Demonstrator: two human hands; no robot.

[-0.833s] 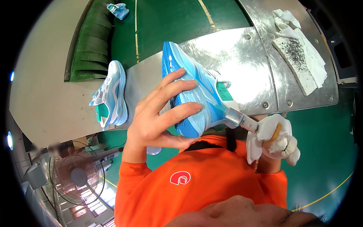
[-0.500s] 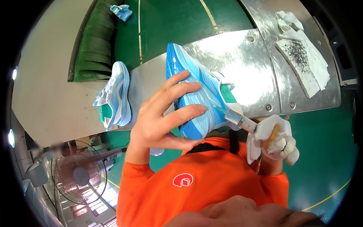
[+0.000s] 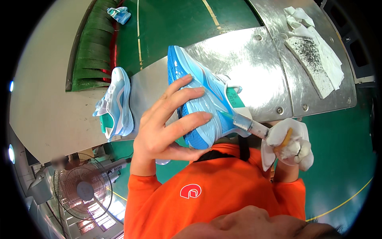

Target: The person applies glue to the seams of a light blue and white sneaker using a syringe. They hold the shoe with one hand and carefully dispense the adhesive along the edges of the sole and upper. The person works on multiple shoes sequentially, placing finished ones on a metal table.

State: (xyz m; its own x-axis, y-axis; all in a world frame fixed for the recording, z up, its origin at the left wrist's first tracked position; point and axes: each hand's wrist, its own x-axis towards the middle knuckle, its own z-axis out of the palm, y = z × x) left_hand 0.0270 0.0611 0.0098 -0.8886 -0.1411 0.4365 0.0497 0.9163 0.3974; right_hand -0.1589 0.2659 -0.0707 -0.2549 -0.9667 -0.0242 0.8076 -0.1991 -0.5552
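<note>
A light blue sneaker (image 3: 215, 93) with a darker blue sole is tilted on its side near the table's front edge. My bare left hand (image 3: 163, 125) grips it, the fingers spread over the sole's side and the thumb below. In my white-gloved right hand (image 3: 289, 144) is a syringe (image 3: 250, 125) of clear plastic. Its greenish tip meets the shoe's side or lies just over it; exact contact is hard to see. A yellowish patch shows among the glove's fingers. A green label sits inside the shoe's opening.
Another light blue sneaker (image 3: 117, 103) stands on the table at the left. Green strips (image 3: 93, 51) hang behind it, and more blue shoes (image 3: 119, 15) lie on the green belt. White cloths (image 3: 326, 59), one with black specks, lie at right. A fan (image 3: 83, 191) stands lower left.
The whole view has shifted slightly left. Both hands keep their hold, and the syringe tip stays at about the same spot on the sneaker. Red now shows behind the green strips.
</note>
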